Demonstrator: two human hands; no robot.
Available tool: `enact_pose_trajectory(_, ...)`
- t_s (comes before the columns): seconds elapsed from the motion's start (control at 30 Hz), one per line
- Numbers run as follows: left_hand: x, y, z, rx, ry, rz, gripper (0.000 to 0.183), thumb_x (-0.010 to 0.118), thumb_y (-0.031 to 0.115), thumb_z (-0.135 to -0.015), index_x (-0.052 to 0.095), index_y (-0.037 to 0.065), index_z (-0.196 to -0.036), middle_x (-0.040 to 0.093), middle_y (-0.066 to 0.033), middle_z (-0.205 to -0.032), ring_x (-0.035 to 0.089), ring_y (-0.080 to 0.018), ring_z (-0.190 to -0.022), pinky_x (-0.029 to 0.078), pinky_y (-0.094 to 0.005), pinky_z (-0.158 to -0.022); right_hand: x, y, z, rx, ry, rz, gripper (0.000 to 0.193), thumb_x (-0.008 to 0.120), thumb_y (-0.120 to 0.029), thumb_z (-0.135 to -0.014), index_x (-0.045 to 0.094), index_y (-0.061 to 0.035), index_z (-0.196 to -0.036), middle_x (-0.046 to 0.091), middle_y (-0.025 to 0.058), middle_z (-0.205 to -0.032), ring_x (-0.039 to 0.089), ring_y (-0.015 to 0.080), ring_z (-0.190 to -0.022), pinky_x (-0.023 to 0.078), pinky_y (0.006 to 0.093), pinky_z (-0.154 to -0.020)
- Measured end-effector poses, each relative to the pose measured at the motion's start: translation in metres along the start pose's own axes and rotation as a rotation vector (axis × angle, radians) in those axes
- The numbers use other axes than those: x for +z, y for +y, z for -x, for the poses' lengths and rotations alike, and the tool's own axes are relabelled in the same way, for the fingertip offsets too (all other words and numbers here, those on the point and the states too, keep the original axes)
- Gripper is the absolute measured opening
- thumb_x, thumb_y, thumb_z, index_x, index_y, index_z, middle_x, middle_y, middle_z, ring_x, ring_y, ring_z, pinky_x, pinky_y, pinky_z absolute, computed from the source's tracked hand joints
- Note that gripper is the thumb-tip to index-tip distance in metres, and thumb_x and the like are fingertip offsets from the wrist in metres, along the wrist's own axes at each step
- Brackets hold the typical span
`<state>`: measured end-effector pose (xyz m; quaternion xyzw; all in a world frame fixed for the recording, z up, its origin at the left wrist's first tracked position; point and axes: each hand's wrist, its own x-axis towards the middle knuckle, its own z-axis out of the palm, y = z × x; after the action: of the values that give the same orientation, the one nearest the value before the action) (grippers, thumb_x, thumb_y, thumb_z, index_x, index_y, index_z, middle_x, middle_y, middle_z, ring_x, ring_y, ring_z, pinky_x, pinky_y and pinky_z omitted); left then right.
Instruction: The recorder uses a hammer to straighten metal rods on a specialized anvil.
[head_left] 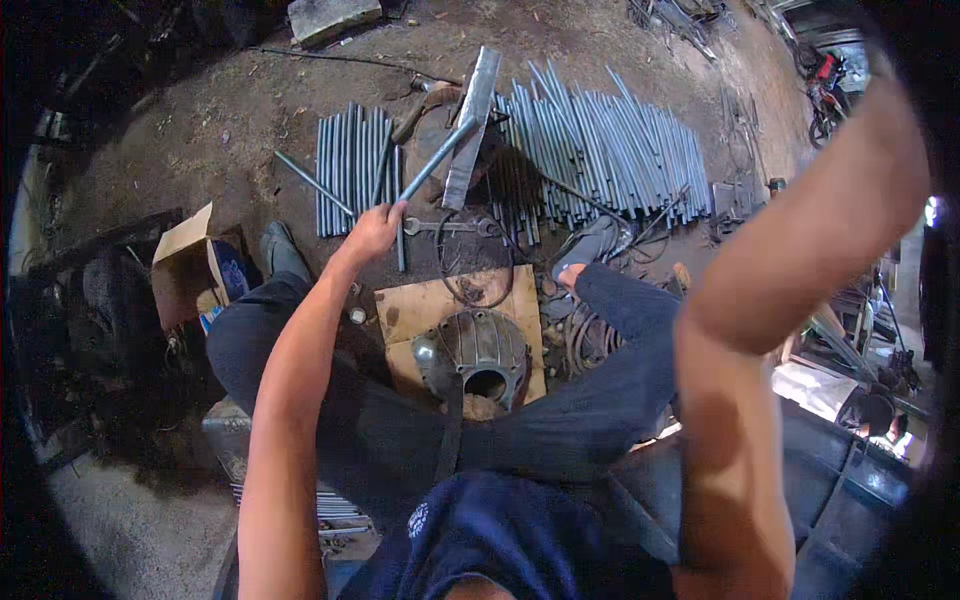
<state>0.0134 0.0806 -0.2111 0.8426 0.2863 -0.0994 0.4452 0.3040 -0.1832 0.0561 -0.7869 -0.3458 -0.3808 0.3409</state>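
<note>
My left hand [375,232] is closed round the near end of a grey metal rod [435,165]. The rod slants up and to the right, and its far end meets a long flat metal bar [474,130]. Under this bar is a dark, rounded support, partly hidden. My right arm is raised high at the right, bent at the elbow; its hand lies beyond the picture's dark rim. Many similar rods [352,165] lie side by side left of the bar, with a larger heap of rods [610,145] to its right. One loose rod [312,182] lies at an angle.
Between my legs, a metal housing [478,345] rests on flattened cardboard [398,312]. A wrench [447,226] lies beyond it, beside a dark cable loop. An open cardboard box [186,262] stands left. A pale block [333,18] and a red motorcycle [828,72] are farther off.
</note>
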Motion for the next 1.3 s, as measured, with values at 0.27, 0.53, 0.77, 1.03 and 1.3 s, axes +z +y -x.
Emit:
enact_pose_trajectory(0.27,0.0,-0.003,0.007,0.031,-0.066,-0.035,0.054,0.041,0.045,-0.093,0.061,-0.006,-0.092,0.06,-0.0289,-0.083,0.059,-0.0417,-0.084,0.045,-0.0441,-0.075,0.1,-0.083,0.213,1.471,-0.651,-0.701,0.021,0.06,-0.011,-0.08,0.046,-0.0053,-0.066,0.044,0.0019,-0.051,0.042,0.0121,-0.037,0.034,0.0299,-0.035)
enact_pose_trajectory(0.53,-0.008,-0.002,0.006,-0.018,-0.029,0.074,0.056,0.043,0.044,-0.092,0.057,-0.009,-0.082,0.057,-0.0289,-0.075,0.058,-0.0398,-0.074,0.043,-0.0442,-0.07,0.092,-0.066,0.288,1.703,-0.72,-0.656,0.016,0.062,-0.01,-0.078,0.052,-0.0002,-0.071,0.049,0.0046,-0.055,0.045,0.0139,-0.04,0.036,0.03,-0.034)
enact_pose_trajectory(0.77,-0.015,-0.016,0.013,-0.092,-0.1,0.126,0.051,0.043,0.04,-0.092,0.057,-0.008,-0.084,0.056,-0.0189,-0.066,0.055,-0.0246,-0.063,0.043,-0.0387,-0.062,0.118,-0.078,0.453,1.851,-0.827,-0.395,0.021,0.058,-0.012,-0.076,0.058,0.0038,-0.088,0.054,0.0106,-0.067,0.052,0.0202,-0.05,0.043,0.0327,-0.045)
enact_pose_trajectory(1.03,-0.017,-0.003,0.018,0.015,-0.012,0.131,0.043,0.054,0.035,-0.09,0.059,-0.007,-0.096,0.059,-0.0178,-0.066,0.056,-0.022,-0.061,0.044,-0.0372,-0.06,0.1,-0.091,0.524,2.138,-0.875,-0.417,0.02,0.061,-0.018,-0.078,0.058,-0.0035,-0.092,0.059,0.0103,-0.075,0.056,0.0244,-0.06,0.045,0.0371,-0.048)
enact_pose_trajectory(1.3,-0.004,0.021,0.01,0.003,-0.064,0.092,0.05,0.05,0.04,-0.091,0.058,-0.008,-0.098,0.061,-0.0259,-0.08,0.063,-0.033,-0.081,0.045,-0.0399,-0.071,0.099,-0.057,0.53,2.456,-0.531,-0.73,0.01,0.054,-0.018,-0.085,0.058,-0.0088,-0.087,0.053,0.0026,-0.059,0.048,0.0167,-0.046,0.042,0.033,-0.046)
